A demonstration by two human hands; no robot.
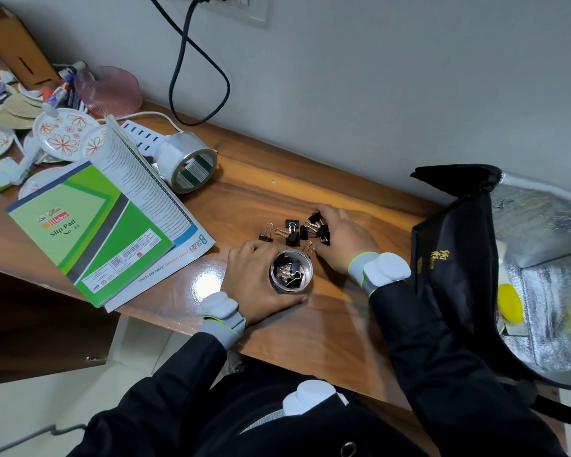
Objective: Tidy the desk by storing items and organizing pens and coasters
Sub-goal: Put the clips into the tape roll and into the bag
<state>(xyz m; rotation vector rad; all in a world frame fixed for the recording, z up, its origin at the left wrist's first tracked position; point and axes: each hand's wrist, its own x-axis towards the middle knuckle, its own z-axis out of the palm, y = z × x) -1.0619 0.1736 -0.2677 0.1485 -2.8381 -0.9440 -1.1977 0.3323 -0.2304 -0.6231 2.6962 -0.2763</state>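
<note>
Counts taken outward from the metal tin (290, 275); one tin only.
- Inside the tin: several clips, tangled, so I could not number them.
- Just beyond the tin: I counted six loose binder clips (292, 238). Any under the fingers went untallied.
- At the tin: two hands, left hand (254, 278) and right hand (343, 239).
- Left of the tin: one green slip pad (89, 225), one printed booklet (152, 179), one silver tape roll (185, 163) and one white power strip (139, 136).
- Farther left: I made out at least four flower-patterned plates (63, 133) and one pink glass dish (112, 90).
- Right of the tin: one black foil-lined bag (452, 245), with one yellow item (510, 303) inside.
</note>
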